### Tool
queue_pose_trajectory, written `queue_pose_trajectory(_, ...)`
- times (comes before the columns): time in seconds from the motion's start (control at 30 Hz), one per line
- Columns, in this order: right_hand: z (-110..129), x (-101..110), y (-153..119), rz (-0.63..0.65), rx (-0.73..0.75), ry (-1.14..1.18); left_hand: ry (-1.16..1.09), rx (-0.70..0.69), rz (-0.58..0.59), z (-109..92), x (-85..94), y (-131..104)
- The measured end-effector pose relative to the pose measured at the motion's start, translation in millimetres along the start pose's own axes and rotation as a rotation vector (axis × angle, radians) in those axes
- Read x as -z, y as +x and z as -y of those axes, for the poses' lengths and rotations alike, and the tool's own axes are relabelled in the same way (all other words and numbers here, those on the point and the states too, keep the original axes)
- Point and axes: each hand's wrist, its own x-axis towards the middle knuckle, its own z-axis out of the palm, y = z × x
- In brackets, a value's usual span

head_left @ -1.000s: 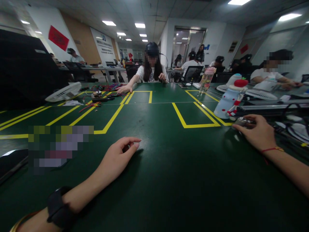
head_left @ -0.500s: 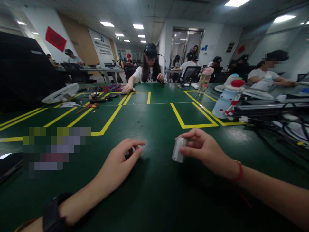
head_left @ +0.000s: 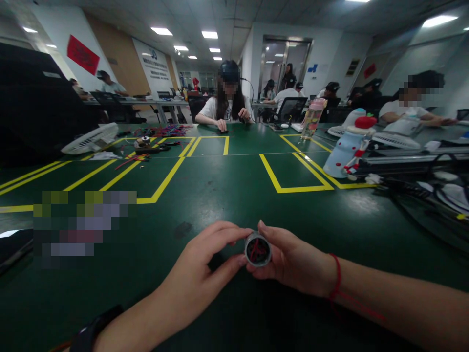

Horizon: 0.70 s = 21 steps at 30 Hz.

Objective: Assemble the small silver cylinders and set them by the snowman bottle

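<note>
Grey metal cylinder (head_left: 258,250), lower centre of frame, long axis roughly towards you; your right hand (head_left: 298,260) curls round it; your left hand (head_left: 205,261) pinches its left side.

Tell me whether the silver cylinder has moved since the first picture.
Yes. Judged against the blue bottle, the silver cylinder has moved to the left and closer to the camera.
</note>
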Motion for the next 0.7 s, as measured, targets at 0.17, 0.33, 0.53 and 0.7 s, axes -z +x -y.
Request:
queue_pose_trajectory(0.17,5.2,1.3,-1.0,-0.121,0.181,-0.171,0.054,-0.043,0.0,0.0,3.9,-0.6)
queue_pose_trajectory(0.33,2.9,6.4,-1.0,-0.159,0.662,-0.724,0.053,-0.065,-0.042,-2.5,6.0,-1.6)
queue_pose_trajectory(0.53,-4.3,8.6,-2.5,-0.105,0.959,-1.264,0.006,0.034,-0.027,-1.3,3.8,-2.7)
queue_pose_trajectory(0.7,-10.8,11.6,1.1,-0.227,0.816,-1.18,-0.031,0.136,-0.028,-3.8,3.3,4.8)
